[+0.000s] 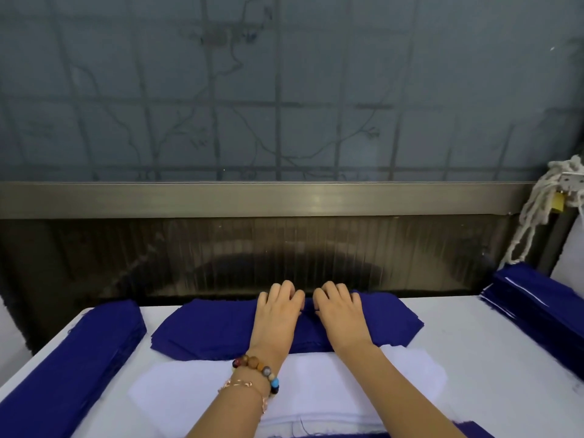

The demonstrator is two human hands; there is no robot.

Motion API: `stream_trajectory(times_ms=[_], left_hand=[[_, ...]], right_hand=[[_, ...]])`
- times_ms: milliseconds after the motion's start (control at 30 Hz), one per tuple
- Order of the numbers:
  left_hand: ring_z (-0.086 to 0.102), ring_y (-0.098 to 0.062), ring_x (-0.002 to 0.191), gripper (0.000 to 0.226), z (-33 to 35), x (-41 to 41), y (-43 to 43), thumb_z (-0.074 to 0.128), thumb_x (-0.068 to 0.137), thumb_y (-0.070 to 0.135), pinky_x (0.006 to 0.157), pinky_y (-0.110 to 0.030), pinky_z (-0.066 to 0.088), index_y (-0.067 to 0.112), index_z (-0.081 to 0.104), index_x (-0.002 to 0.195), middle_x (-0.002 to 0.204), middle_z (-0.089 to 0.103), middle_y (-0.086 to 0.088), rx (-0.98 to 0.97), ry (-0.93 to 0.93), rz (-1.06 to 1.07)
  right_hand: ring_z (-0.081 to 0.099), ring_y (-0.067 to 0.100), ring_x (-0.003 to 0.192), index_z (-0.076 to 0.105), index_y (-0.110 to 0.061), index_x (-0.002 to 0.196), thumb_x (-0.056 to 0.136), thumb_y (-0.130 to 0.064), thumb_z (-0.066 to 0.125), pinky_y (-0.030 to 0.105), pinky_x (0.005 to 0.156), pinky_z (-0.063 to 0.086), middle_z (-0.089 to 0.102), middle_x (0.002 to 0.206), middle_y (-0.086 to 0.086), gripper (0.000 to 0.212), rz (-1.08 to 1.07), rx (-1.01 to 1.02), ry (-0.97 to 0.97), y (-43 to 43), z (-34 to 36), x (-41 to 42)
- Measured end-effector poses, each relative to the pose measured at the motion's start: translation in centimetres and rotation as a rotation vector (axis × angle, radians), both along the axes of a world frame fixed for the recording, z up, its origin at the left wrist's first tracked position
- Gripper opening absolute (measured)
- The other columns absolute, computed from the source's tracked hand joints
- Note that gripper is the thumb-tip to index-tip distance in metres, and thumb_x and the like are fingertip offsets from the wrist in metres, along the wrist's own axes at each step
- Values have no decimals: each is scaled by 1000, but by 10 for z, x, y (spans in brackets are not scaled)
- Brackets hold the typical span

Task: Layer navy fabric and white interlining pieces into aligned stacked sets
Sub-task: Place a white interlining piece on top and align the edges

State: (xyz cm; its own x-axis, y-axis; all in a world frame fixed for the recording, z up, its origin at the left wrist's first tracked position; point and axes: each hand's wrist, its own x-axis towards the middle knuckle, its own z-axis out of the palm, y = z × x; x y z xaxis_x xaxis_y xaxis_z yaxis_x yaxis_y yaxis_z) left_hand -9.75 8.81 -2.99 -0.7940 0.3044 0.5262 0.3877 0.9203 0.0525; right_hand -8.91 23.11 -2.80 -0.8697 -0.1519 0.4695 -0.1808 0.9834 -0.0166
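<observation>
A stack of navy fabric pieces (208, 327) lies across the far middle of the white table (448, 368). My left hand (278, 308) and my right hand (339, 306) rest side by side on its far middle, fingers bent down over the back edge. Whether they pinch a layer is hidden. Nearer me lies a stack of white interlining pieces (177, 384), under my forearms.
A tall navy stack (79, 352) runs along the left table edge and another navy stack (543, 308) along the right, with a white strip on it. More navy fabric (471, 429) shows at the bottom. A dark panel and metal rail stand behind. White rope (537, 203) hangs at right.
</observation>
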Motion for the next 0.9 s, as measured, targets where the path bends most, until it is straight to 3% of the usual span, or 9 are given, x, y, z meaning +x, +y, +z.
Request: stream_trajectory(times_ms=[133, 200, 267, 400, 533, 600, 700, 833, 900], left_hand=[[44, -16, 107, 26, 3, 0, -1, 52, 92, 14, 96, -32, 33, 25, 44, 114, 117, 49, 4, -103, -7, -51], [47, -15, 107, 25, 8, -1, -5, 51, 94, 20, 97, -31, 32, 26, 42, 116, 116, 53, 5, -87, -53, -69], [48, -13, 109, 24, 15, -4, -12, 52, 96, 30, 100, -32, 30, 28, 42, 118, 116, 56, 7, -21, -133, -61], [45, -15, 113, 26, 29, -10, -41, 49, 96, 45, 99, -36, 28, 30, 51, 117, 119, 57, 8, -26, -337, 12], [46, -16, 114, 26, 35, -12, -74, 50, 95, 49, 99, -36, 27, 34, 53, 116, 119, 58, 6, -19, -432, 100], [48, -16, 113, 20, 36, -9, -88, 52, 94, 48, 102, -37, 25, 36, 53, 110, 114, 58, 7, 31, -433, 140], [50, -15, 112, 11, 37, -1, -104, 55, 93, 45, 107, -40, 22, 38, 53, 101, 108, 60, 10, 96, -387, 190], [49, -15, 117, 19, 47, 11, -127, 53, 94, 43, 103, -40, 23, 39, 56, 113, 115, 61, 12, 89, -294, 277], [50, -17, 114, 17, 55, 19, -140, 53, 94, 44, 98, -38, 23, 40, 58, 110, 111, 63, 11, 134, -240, 305]], right_hand=[[44, 19, 116, 43, -22, 119, 93, -16, 52, 36, 104, 27, 52, 122, -1, 27, 72, 92, -8, 4, 5, 2], [46, 19, 115, 41, -24, 120, 95, -22, 51, 37, 105, 25, 56, 120, -3, 27, 68, 42, -47, 11, 11, 2], [47, 19, 115, 43, -27, 119, 94, -31, 53, 38, 106, 23, 58, 117, -3, 26, 54, -43, -134, 26, 23, 1], [40, 18, 118, 54, -28, 114, 93, -42, 54, 39, 103, 22, 58, 114, -6, 26, -44, 43, -312, 70, 44, -1], [37, 18, 113, 56, -36, 89, 90, -45, 58, 37, 95, 25, 53, 101, -10, 10, -106, -65, -426, 104, 48, 4], [37, 16, 113, 53, -38, 85, 91, -43, 57, 37, 97, 26, 50, 104, -10, 9, -120, -92, -396, 113, 47, 10], [36, 13, 115, 55, -37, 95, 93, -40, 55, 34, 99, 28, 47, 116, -11, 3, -103, -151, -250, 116, 47, 18], [33, 11, 125, 49, -35, 93, 94, -34, 54, 31, 101, 28, 45, 123, -14, 5, -24, -205, -138, 114, 61, 29], [31, 10, 128, 51, -34, 95, 94, -35, 55, 31, 104, 27, 44, 126, -14, 4, -10, -203, -82, 114, 72, 37]])
